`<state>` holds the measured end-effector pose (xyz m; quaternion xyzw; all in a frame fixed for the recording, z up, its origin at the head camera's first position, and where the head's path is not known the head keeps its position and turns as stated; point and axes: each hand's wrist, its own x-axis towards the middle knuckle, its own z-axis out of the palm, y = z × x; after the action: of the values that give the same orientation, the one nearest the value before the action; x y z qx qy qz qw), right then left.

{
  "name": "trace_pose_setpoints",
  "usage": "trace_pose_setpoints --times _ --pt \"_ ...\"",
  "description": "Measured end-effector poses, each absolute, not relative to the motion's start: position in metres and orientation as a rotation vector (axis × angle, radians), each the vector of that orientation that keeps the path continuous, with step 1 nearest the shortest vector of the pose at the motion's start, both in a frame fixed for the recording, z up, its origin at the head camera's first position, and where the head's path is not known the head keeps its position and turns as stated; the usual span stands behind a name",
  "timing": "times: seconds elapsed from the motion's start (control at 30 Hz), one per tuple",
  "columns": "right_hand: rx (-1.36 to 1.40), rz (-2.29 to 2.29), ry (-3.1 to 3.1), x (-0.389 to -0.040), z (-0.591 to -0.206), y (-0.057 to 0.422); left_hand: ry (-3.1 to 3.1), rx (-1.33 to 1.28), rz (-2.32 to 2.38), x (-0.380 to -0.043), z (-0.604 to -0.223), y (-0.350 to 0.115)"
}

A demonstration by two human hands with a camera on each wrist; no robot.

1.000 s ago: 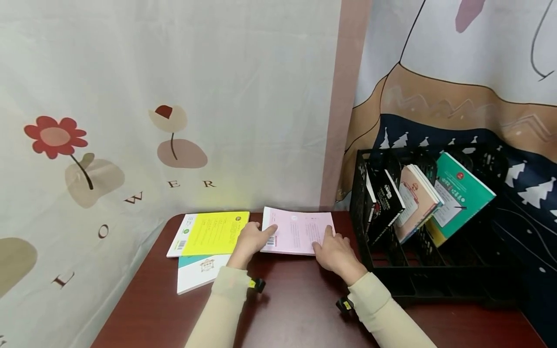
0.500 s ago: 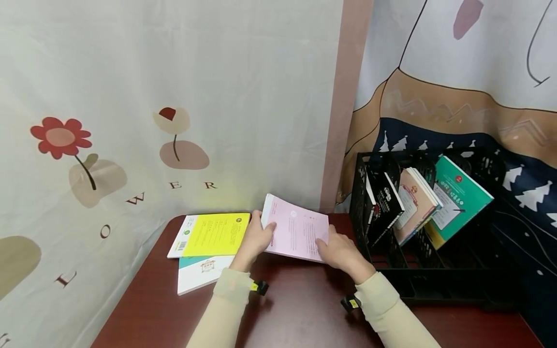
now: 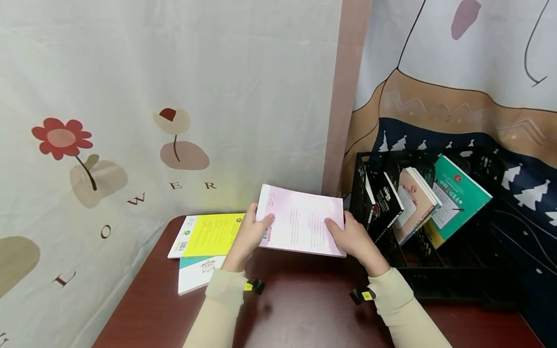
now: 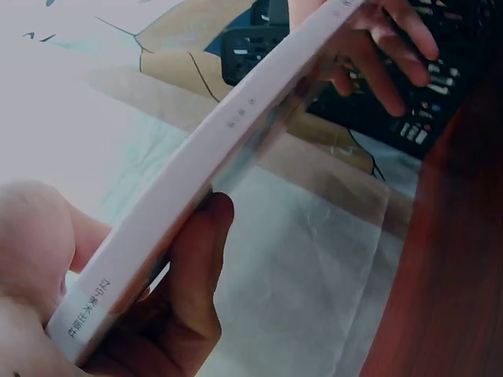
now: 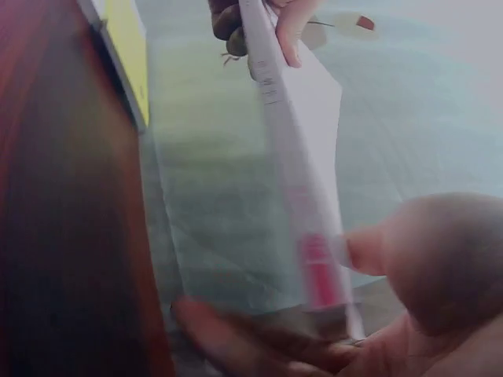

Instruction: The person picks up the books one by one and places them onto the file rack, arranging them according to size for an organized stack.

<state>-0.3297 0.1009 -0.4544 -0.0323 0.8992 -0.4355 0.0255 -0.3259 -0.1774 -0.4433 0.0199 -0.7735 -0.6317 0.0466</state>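
A pink paperback book (image 3: 300,223) is held up above the table between both hands, its printed cover facing up. The left hand (image 3: 247,238) grips its left edge, thumb on the cover and fingers underneath, as the left wrist view shows beside the book's pale spine (image 4: 196,169). At the opposite end the right hand (image 3: 357,239) holds the book with its thumb on the cover. Its other fingers (image 5: 228,334) reach below the book in the right wrist view, somewhat blurred. Left of the hands, a yellow book (image 3: 213,234) lies on a white and teal book (image 3: 197,278).
A black slotted book rack (image 3: 439,285) stands at the right. It holds black books (image 3: 387,200), a beige book (image 3: 409,200) and a leaning green book (image 3: 459,193). A patterned cloth (image 3: 261,96) hangs behind the dark red table (image 3: 304,309).
The pink book has risen off the table, tilted, then levelled in both hands. The right hand has shifted right along it, its thumb now on the cover. The other books stay put.
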Motion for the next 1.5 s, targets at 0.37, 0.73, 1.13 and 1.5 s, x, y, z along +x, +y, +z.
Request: trace_pose_setpoints --times 0.37,0.73,1.13,1.5 --pt "-0.074 -1.945 2.4 -0.333 -0.458 0.097 -2.324 0.109 -1.946 -0.322 -0.445 -0.163" --pt "-0.175 -1.91 2.582 -0.339 -0.453 0.118 -2.585 0.084 -1.818 -0.329 -0.458 -0.169" --pt "-0.587 -1.606 2.801 -0.339 -0.447 0.12 -2.71 -0.014 -1.384 -0.335 -0.46 -0.182" --pt "-0.905 -1.632 2.539 -0.336 -0.442 0.129 -2.959 -0.638 -1.624 -0.327 -0.46 -0.185"
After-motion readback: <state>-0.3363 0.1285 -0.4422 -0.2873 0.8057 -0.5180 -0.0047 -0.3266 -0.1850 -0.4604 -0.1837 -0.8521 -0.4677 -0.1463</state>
